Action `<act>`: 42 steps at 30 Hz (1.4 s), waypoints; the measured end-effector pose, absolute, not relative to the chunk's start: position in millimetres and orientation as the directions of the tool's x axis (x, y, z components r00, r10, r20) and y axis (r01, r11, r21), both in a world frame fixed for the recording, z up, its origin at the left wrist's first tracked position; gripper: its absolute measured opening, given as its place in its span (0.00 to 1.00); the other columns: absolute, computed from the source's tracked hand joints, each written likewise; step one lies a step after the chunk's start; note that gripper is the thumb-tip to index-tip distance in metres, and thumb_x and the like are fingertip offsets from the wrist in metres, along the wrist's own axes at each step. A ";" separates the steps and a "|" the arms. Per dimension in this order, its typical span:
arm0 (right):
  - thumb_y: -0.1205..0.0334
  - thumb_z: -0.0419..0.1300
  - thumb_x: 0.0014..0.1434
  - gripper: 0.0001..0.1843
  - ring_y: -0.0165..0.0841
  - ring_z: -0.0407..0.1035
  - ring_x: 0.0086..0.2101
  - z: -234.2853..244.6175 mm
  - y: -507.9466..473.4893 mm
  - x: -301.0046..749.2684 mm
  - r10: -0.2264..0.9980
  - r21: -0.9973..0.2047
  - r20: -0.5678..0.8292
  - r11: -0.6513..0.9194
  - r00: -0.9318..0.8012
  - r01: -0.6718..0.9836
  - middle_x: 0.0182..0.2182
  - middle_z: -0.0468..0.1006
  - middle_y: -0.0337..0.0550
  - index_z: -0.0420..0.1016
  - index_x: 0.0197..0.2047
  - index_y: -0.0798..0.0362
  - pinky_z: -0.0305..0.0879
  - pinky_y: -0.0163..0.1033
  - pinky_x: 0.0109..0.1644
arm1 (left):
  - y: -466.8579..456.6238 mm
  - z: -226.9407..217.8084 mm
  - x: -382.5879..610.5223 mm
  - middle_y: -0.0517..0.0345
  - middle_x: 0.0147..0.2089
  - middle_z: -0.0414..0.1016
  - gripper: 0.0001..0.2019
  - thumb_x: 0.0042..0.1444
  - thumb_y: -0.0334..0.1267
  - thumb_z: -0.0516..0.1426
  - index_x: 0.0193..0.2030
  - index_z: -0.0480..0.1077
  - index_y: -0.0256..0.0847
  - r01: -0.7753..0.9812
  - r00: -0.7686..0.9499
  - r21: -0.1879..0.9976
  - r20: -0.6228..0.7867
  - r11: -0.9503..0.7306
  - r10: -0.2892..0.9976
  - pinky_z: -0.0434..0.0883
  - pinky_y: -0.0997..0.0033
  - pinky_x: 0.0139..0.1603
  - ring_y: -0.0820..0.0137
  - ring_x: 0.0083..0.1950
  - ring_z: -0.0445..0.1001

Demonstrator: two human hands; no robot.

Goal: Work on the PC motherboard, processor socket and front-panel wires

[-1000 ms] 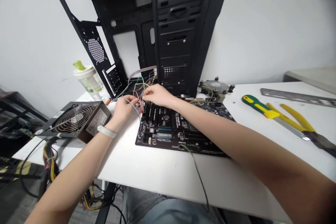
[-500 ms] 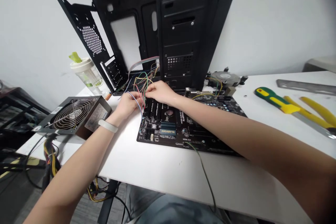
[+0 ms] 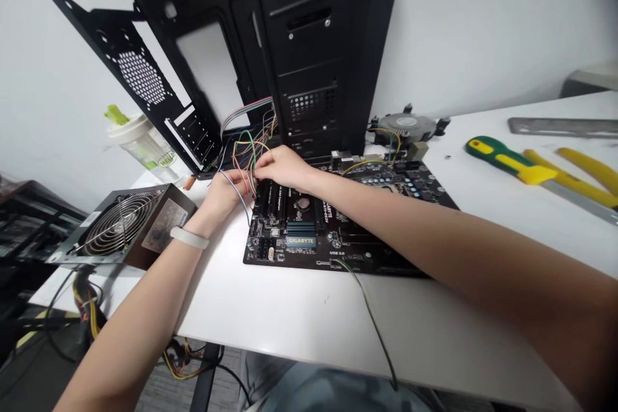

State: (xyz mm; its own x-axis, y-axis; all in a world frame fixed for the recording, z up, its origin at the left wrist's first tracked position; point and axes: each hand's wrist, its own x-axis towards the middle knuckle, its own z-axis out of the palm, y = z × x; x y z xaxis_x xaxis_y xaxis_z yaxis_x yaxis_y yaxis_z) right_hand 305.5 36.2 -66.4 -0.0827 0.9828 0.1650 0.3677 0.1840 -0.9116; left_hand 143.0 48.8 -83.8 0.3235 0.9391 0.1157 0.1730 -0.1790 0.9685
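The black motherboard [image 3: 302, 256] lies flat on the white table in front of the open computer case [image 3: 333, 51]. Both hands meet at its far left edge, among thin coloured wires [image 3: 250, 145] coming out of the case. My left hand [image 3: 226, 194], with a pale band on the wrist, has its fingers closed on the wires beside the board. My right hand [image 3: 284, 167] reaches over the board's corner, its fingers pinched at the green and red wires. The fingertips and the wire ends are partly hidden. A separate green-yellow wire [image 3: 369, 312] runs from the board's near edge over the table edge.
A power supply [image 3: 159, 228] sits at the left, its cables hanging down. Behind it stands a lidded bottle [image 3: 149, 148]. A CPU cooler [image 3: 408, 129] lies behind the board. At right are a green-yellow screwdriver [image 3: 502, 158], yellow-handled pliers [image 3: 586, 167] and a metal plate [image 3: 562, 127].
The view has turned slightly, so the case and both hands appear further left. The hands stay together at the wires by the board's edge.
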 end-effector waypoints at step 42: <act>0.75 0.59 0.51 0.10 0.30 0.72 0.34 -66.9 30.4 314.3 0.977 -0.865 0.186 0.213 -0.103 0.455 0.29 0.80 0.41 0.81 0.28 0.55 0.63 0.33 0.41 | 44.8 -72.0 135.6 0.61 0.20 0.70 0.07 0.42 0.37 0.64 0.22 0.73 0.37 0.458 0.403 0.805 0.190 -0.377 0.895 0.59 0.78 0.22 0.76 0.22 0.63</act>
